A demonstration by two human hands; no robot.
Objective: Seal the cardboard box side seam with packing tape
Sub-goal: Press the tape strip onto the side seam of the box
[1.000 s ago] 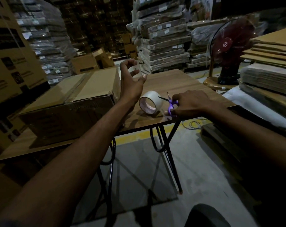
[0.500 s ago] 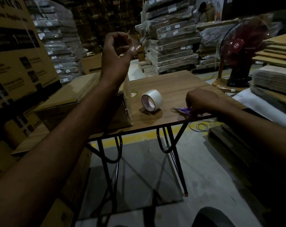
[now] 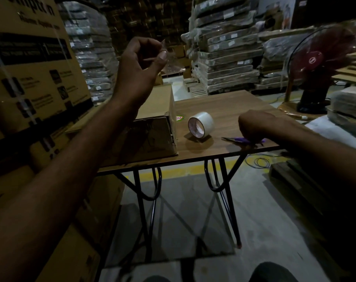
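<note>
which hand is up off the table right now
The left hand: it is up in the air above the box, pinching a clear tape strip. The right hand is down on the table, holding the scissors.

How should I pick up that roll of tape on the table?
Come from above: the tape roll stands on its rim like a wheel on the table, hole turned toward you. Probably best to pinch its top, thumb inside the hole, fingers over the outer band.
</note>
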